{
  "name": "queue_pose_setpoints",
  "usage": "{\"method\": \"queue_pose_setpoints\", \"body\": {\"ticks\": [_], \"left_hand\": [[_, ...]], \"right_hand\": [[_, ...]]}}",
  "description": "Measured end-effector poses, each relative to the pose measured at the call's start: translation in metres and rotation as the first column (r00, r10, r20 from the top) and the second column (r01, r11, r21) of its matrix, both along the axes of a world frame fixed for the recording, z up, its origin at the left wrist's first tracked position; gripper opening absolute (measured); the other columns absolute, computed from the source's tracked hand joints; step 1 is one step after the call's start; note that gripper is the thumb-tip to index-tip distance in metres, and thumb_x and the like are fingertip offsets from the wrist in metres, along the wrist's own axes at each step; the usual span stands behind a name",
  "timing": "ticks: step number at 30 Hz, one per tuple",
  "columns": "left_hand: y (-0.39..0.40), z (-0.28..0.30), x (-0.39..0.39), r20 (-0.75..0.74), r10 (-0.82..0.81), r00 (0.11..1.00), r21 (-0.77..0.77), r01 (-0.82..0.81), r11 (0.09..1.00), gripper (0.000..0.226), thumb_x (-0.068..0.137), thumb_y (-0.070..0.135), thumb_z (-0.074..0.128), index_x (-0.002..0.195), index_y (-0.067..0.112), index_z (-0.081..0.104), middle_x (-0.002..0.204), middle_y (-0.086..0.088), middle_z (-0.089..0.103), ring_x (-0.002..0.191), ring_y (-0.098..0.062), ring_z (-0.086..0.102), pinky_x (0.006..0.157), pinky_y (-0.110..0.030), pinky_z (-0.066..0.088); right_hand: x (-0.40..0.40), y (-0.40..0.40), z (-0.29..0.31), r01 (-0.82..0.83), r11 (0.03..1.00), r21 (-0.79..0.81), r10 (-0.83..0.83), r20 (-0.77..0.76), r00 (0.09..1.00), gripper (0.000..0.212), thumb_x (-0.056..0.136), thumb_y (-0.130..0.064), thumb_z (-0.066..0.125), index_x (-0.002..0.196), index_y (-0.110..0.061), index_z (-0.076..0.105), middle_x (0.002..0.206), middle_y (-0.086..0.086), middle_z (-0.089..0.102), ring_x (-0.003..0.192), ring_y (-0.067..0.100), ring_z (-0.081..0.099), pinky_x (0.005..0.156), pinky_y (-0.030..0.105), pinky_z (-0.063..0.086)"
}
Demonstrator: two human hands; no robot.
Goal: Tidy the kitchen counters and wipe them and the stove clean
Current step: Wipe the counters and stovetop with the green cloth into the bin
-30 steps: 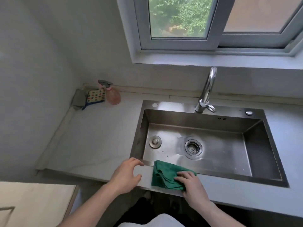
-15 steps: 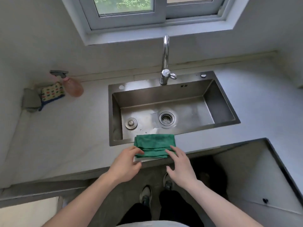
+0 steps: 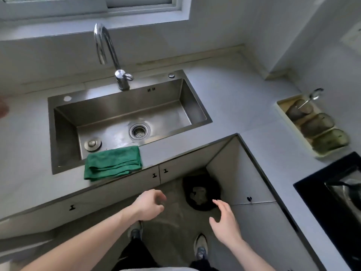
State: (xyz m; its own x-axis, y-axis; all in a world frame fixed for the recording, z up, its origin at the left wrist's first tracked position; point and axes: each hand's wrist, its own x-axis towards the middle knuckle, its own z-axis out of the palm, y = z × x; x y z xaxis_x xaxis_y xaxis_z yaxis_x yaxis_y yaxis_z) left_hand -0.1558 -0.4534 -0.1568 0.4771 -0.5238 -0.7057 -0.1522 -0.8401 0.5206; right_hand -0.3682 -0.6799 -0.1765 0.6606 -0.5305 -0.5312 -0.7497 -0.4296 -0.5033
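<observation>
A folded green cloth (image 3: pixel 113 163) lies on the front rim of the steel sink (image 3: pixel 64 106), partly over the grey counter (image 3: pixel 234 106). Both my hands hover in front of the counter, above the floor and away from the cloth. My left hand (image 3: pixel 148 206) has loosely curled fingers and holds nothing. My right hand (image 3: pixel 224 222) is spread open and empty. The black stove (image 3: pixel 316 194) shows at the right edge.
A curved faucet (image 3: pixel 115 61) stands behind the sink. A cream tray (image 3: pixel 281 106) with several glass jars and a spoon sits on the right counter. A dark bin (image 3: pixel 201 194) stands on the floor in the cabinet corner. My shoes are below.
Both hands let go of the green cloth and drew back from the counter. My view swung right, bringing the jar tray and stove into sight.
</observation>
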Motion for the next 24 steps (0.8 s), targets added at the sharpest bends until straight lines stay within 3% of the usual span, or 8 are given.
{"method": "queue_pose_setpoints", "body": {"ticks": [5, 10, 14, 17, 19, 21, 24], "left_hand": [[-0.085, -0.065, -0.047, -0.129, 0.164, 0.978, 0.131, -0.148, 0.98, 0.028, 0.085, 0.027, 0.065, 0.113, 0.03, 0.069, 0.11, 0.006, 0.074, 0.097, -0.011, 0.069, 0.081, -0.019, 0.053], [-0.147, -0.157, -0.075, -0.12, 0.223, 0.967, 0.291, -0.18, 0.94, 0.033, 0.082, 0.031, 0.06, 0.113, 0.026, 0.07, 0.118, 0.004, 0.072, 0.108, -0.017, 0.068, 0.087, -0.024, 0.053], [-0.201, -0.245, -0.082, -0.111, 0.298, 0.948, 0.293, -0.255, 0.922, 0.036, 0.088, 0.029, 0.059, 0.123, 0.02, 0.065, 0.124, 0.001, 0.068, 0.119, -0.023, 0.063, 0.096, -0.027, 0.05], [-0.223, -0.327, -0.09, -0.186, 0.369, 0.911, 0.307, -0.303, 0.902, 0.036, 0.093, 0.032, 0.059, 0.124, 0.014, 0.061, 0.112, 0.0, 0.062, 0.111, -0.024, 0.064, 0.086, -0.027, 0.048], [-0.234, -0.415, -0.096, -0.209, 0.464, 0.861, 0.285, -0.4, 0.871, 0.064, 0.073, 0.043, 0.069, 0.127, 0.01, 0.063, 0.116, -0.003, 0.068, 0.104, -0.021, 0.066, 0.082, -0.027, 0.052], [-0.238, -0.48, -0.105, -0.225, 0.619, 0.752, 0.302, -0.551, 0.778, 0.084, 0.062, 0.044, 0.079, 0.136, 0.009, 0.057, 0.13, -0.011, 0.066, 0.112, -0.025, 0.065, 0.087, -0.028, 0.055], [-0.253, -0.526, -0.118, -0.191, 0.772, 0.606, 0.368, -0.685, 0.629, 0.067, 0.084, 0.033, 0.08, 0.138, 0.004, 0.054, 0.126, -0.015, 0.066, 0.101, -0.029, 0.067, 0.067, -0.026, 0.054]], "right_hand": [[-0.027, -0.084, -0.03, -0.009, 0.999, 0.053, 0.011, -0.027, 1.0, 0.059, 0.091, -0.017, 0.065, 0.146, -0.028, 0.047, 0.15, -0.013, 0.043, 0.133, 0.011, 0.047, 0.105, 0.023, 0.038], [-0.035, -0.125, -0.087, -0.019, 0.994, 0.109, 0.027, -0.071, 0.997, 0.058, 0.091, -0.019, 0.064, 0.146, -0.028, 0.047, 0.148, -0.011, 0.045, 0.132, 0.013, 0.048, 0.106, 0.026, 0.038], [-0.03, -0.145, -0.156, -0.002, 0.99, 0.143, 0.014, -0.082, 0.996, 0.057, 0.091, -0.023, 0.065, 0.145, -0.033, 0.047, 0.147, -0.016, 0.045, 0.128, 0.011, 0.051, 0.105, 0.03, 0.043], [-0.024, -0.152, -0.218, 0.025, 0.987, 0.158, -0.008, -0.106, 0.994, 0.057, 0.092, -0.025, 0.065, 0.144, -0.036, 0.046, 0.144, -0.02, 0.044, 0.126, 0.009, 0.051, 0.105, 0.031, 0.045], [-0.024, -0.157, -0.273, 0.053, 0.983, 0.174, -0.034, -0.111, 0.993, 0.057, 0.091, -0.024, 0.066, 0.142, -0.037, 0.047, 0.142, -0.022, 0.044, 0.127, 0.008, 0.051, 0.104, 0.03, 0.045], [-0.025, -0.161, -0.315, 0.052, 0.983, 0.174, -0.034, -0.103, 0.994, 0.058, 0.09, -0.022, 0.067, 0.142, -0.035, 0.047, 0.142, -0.02, 0.045, 0.127, 0.008, 0.051, 0.104, 0.028, 0.044], [-0.034, -0.162, -0.368, 0.058, 0.983, 0.176, -0.039, -0.112, 0.993, 0.059, 0.09, -0.021, 0.068, 0.144, -0.035, 0.046, 0.142, -0.018, 0.043, 0.127, 0.007, 0.049, 0.106, 0.025, 0.042]]}}
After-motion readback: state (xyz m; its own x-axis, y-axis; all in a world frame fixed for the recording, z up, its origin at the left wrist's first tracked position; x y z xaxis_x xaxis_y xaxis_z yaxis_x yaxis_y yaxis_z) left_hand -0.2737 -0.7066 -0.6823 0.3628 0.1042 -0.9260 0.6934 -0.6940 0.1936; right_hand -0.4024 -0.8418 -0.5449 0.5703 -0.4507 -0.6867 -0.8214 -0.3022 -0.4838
